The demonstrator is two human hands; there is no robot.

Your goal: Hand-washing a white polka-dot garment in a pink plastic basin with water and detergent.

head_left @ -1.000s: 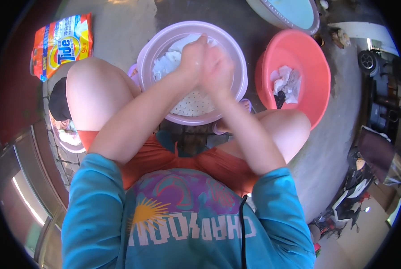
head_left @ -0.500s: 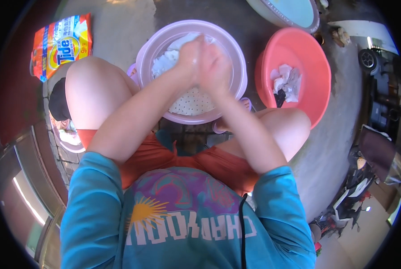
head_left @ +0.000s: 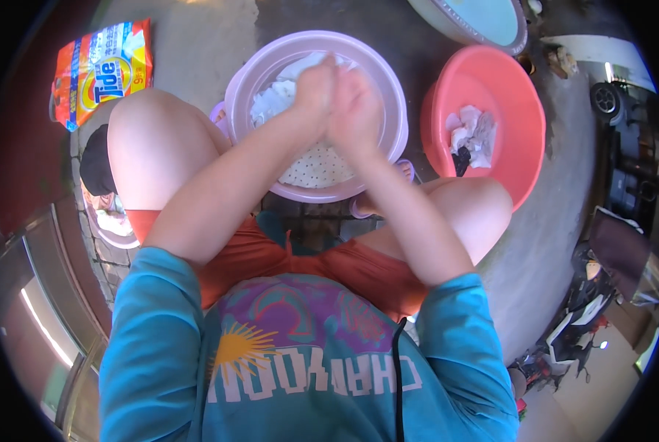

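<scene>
A lavender basin stands between my feet, with bunched white cloth and a pale, dark-dotted piece inside. My left hand and my right hand are pressed together above it. The left fingers curl toward the right hand; whatever lies between them is hidden. The right hand is smeared by motion, so its fingers are unclear. Both forearms angle up from the lower edge, past my bent knees.
A pink basin holding crumpled white and dark cloth is at my right; a pale blue basin is behind it. An orange detergent bag lies at upper left, another basin with laundry beside my left thigh. Vehicles stand along the right edge.
Both hands shift very slightly while staying joined over the lavender basin, the right one blurred throughout. The basins and bag stay in place.
</scene>
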